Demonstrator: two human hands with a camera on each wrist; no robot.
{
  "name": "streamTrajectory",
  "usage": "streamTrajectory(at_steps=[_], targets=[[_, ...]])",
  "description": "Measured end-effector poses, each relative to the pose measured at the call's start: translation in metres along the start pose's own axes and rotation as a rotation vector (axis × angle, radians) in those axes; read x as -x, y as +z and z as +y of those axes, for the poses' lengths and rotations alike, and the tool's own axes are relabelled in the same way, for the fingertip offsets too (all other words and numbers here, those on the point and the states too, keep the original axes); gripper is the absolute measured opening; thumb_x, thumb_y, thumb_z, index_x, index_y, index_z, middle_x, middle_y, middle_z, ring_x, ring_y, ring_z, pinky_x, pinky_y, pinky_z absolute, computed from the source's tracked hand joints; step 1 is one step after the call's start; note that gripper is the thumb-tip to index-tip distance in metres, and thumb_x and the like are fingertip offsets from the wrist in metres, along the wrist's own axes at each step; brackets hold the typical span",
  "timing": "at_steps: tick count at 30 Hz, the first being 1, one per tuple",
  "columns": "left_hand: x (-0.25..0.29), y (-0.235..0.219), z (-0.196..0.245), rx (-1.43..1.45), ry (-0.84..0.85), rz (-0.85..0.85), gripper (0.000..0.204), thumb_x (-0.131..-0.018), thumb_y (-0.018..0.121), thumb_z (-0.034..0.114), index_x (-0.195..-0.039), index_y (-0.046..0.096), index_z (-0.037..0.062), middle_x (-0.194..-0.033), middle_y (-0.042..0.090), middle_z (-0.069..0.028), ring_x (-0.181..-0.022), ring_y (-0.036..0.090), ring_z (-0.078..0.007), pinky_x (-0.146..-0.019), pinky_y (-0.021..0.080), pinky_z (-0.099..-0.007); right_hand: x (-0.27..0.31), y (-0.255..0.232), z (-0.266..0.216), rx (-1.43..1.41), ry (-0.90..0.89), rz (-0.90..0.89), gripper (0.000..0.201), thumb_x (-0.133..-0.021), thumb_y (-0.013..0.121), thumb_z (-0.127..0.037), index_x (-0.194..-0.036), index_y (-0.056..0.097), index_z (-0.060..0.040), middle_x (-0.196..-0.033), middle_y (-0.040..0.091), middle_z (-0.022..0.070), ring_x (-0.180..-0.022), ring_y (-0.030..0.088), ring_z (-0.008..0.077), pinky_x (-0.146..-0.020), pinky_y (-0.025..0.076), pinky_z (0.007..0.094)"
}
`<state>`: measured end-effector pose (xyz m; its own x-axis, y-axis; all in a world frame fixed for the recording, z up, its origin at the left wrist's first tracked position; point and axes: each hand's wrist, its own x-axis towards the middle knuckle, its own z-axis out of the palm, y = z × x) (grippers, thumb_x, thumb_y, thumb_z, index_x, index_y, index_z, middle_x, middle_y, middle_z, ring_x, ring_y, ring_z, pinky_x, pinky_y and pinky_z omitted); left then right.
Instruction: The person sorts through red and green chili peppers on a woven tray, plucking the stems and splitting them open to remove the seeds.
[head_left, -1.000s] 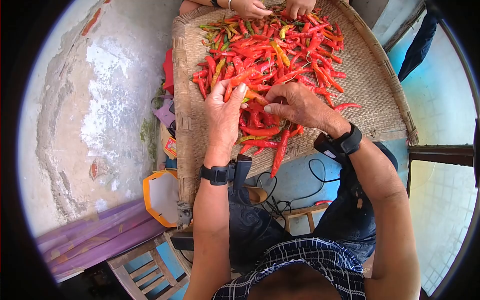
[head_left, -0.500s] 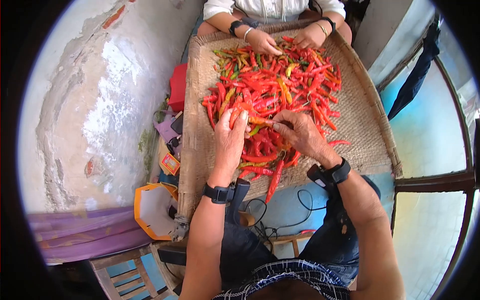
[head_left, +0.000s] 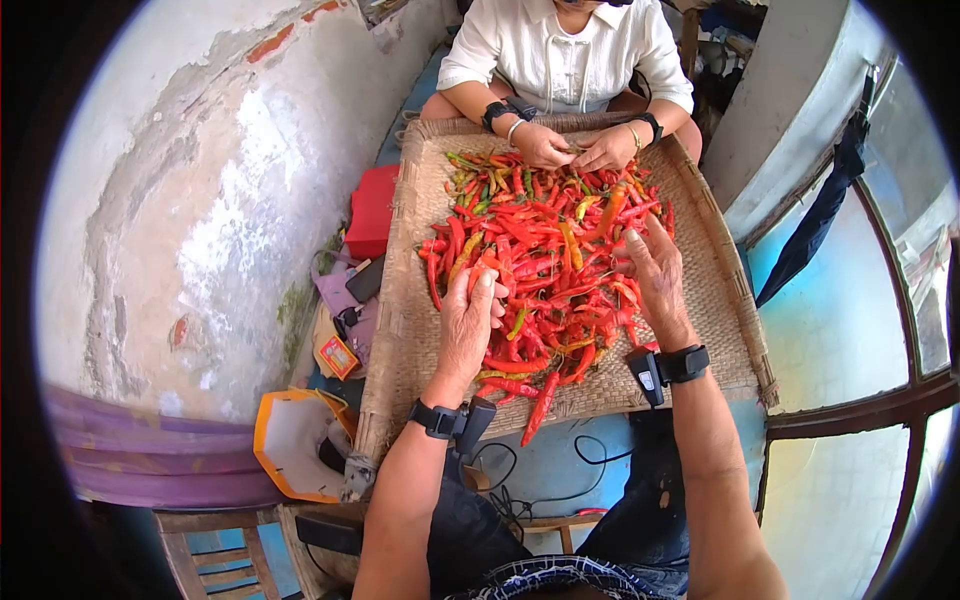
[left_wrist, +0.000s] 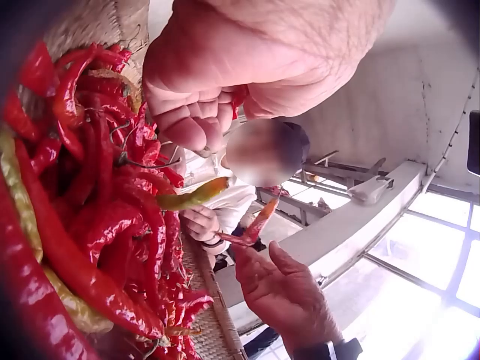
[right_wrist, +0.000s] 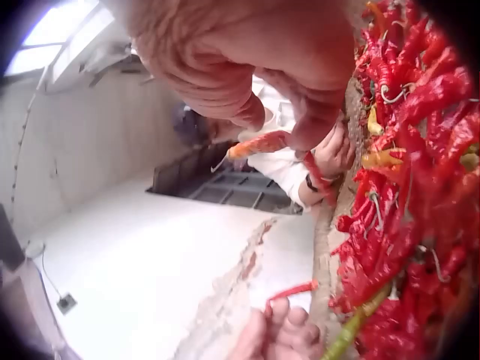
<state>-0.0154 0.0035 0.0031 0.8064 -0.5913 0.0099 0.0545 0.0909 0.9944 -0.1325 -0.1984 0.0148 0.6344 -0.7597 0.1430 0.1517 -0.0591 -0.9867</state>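
Note:
A big heap of mostly red chilli peppers (head_left: pixel 545 265), with some yellow and green ones, covers the middle of a woven tray (head_left: pixel 715 335). Over its near left part, my left hand (head_left: pixel 466 325) has its fingers curled around a red chilli pepper (right_wrist: pixel 294 289), whose end pokes out. My right hand (head_left: pixel 660 285) is over the right side of the heap, fingers extended and spread from the thumb. Just beyond those fingertips is an orange-red chilli pepper (left_wrist: pixel 259 223), blurred in the head view, overlapping the heap there.
Across the tray, a person in a white shirt (head_left: pixel 560 60) works at the heap's far edge with both hands (head_left: pixel 575 148). Left of the tray are a red box (head_left: pixel 372 212), a phone (head_left: pixel 366 280) and an orange-rimmed container (head_left: pixel 292 450). A cable (head_left: pixel 510 480) lies below.
My hands were together at an orange chilli pepper; my right hand has moved away forward and right, its fingers now spread. The head view has tilted up, showing more of the other person.

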Motion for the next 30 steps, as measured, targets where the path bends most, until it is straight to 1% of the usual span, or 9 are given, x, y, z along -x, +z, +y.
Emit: streamTrajectory(at_steps=[3,7,9,12,19,23,25,28,30], targets=[[-0.003,-0.003,-0.006,0.016,-0.031,0.018,0.035,-0.094,0.046,0.035,-0.107,0.054,0.0032,-0.083,0.058,-0.0021,-0.066,0.049,-0.0053,-0.055,0.043,-0.0188,0.012,0.001,-0.007,0.305,-0.053,-0.041,0.030,-0.087,0.057,-0.013,-0.108,0.056,0.0090,-0.104,0.063,0.0117,-0.081,0.061,0.0165,-0.066,0.051,0.0281],[-0.002,-0.002,-0.003,-0.028,0.014,0.002,0.035,-0.094,0.046,0.036,-0.103,0.054,0.0037,-0.082,0.058,-0.0031,-0.065,0.050,-0.0053,-0.055,0.044,-0.0191,0.045,0.015,-0.007,0.495,0.013,-0.791,0.029,-0.078,0.063,-0.002,-0.107,0.061,-0.0031,-0.104,0.063,0.0141,-0.087,0.062,0.0156,-0.071,0.051,0.0294],[-0.002,-0.001,-0.001,-0.030,-0.002,0.005,0.035,-0.094,0.046,0.036,-0.103,0.054,0.0036,-0.082,0.058,-0.0031,-0.065,0.050,-0.0053,-0.055,0.044,-0.0190,0.062,0.020,0.002,0.546,-0.342,-1.062,0.028,-0.074,0.064,-0.003,-0.102,0.062,-0.0041,-0.092,0.062,0.0159,-0.086,0.063,0.0264,-0.070,0.051,0.0346],[-0.003,0.000,-0.001,-0.026,-0.008,0.000,0.034,-0.095,0.046,0.036,-0.103,0.054,0.0034,-0.081,0.059,-0.0030,-0.065,0.049,-0.0051,-0.055,0.043,-0.0188,0.080,0.024,0.007,0.951,-0.398,-1.104,0.030,-0.070,0.063,-0.001,-0.099,0.062,-0.0083,-0.086,0.058,0.0131,-0.082,0.060,0.0306,-0.068,0.050,0.0378],[-0.002,-0.001,-0.002,-0.049,-0.002,-0.030,0.036,-0.094,0.046,0.037,-0.102,0.055,0.0030,-0.080,0.059,-0.0022,-0.064,0.049,-0.0043,-0.055,0.043,-0.0184,0.076,0.032,0.013,1.044,-0.393,-1.065,0.015,-0.070,0.063,-0.004,-0.085,0.062,-0.0036,-0.078,0.059,0.0145,-0.081,0.061,0.0342,-0.068,0.050,0.0407],[-0.003,-0.002,-0.002,-0.048,0.019,-0.040,0.036,-0.094,0.046,0.038,-0.101,0.055,0.0036,-0.080,0.059,-0.0019,-0.064,0.049,-0.0042,-0.055,0.042,-0.0182,0.055,0.022,0.000,0.496,-0.260,-0.981,0.014,-0.075,0.067,-0.007,-0.088,0.064,-0.0035,-0.077,0.062,0.0108,-0.072,0.062,0.0246,-0.064,0.049,0.0339],[-0.003,-0.002,-0.004,-0.043,0.029,-0.045,0.036,-0.094,0.046,0.039,-0.100,0.056,0.0041,-0.080,0.059,-0.0017,-0.064,0.048,-0.0042,-0.055,0.041,-0.0185,0.044,0.016,-0.007,0.438,0.129,-0.786,0.011,-0.083,0.064,-0.011,-0.087,0.064,-0.0016,-0.075,0.060,0.0041,-0.068,0.058,0.0162,-0.060,0.047,0.0298],[-0.003,-0.002,-0.002,-0.078,0.016,-0.057,0.037,-0.094,0.046,0.039,-0.097,0.057,0.0044,-0.080,0.059,-0.0012,-0.063,0.048,-0.0042,-0.055,0.041,-0.0188,0.023,0.004,0.000,0.488,0.013,-0.631,0.018,-0.088,0.059,-0.016,-0.093,0.062,0.0014,-0.078,0.061,0.0013,-0.065,0.054,0.0102,-0.057,0.045,0.0248],[-0.003,-0.002,-0.004,-0.085,0.026,-0.056,0.037,-0.094,0.045,0.039,-0.098,0.057,0.0043,-0.080,0.059,-0.0012,-0.063,0.048,-0.0042,-0.055,0.041,-0.0188,0.002,-0.005,0.006,-0.008,0.207,-0.338,0.027,-0.089,0.057,-0.020,-0.104,0.058,0.0033,-0.081,0.062,0.0031,-0.061,0.050,0.0073,-0.056,0.043,0.0215]])
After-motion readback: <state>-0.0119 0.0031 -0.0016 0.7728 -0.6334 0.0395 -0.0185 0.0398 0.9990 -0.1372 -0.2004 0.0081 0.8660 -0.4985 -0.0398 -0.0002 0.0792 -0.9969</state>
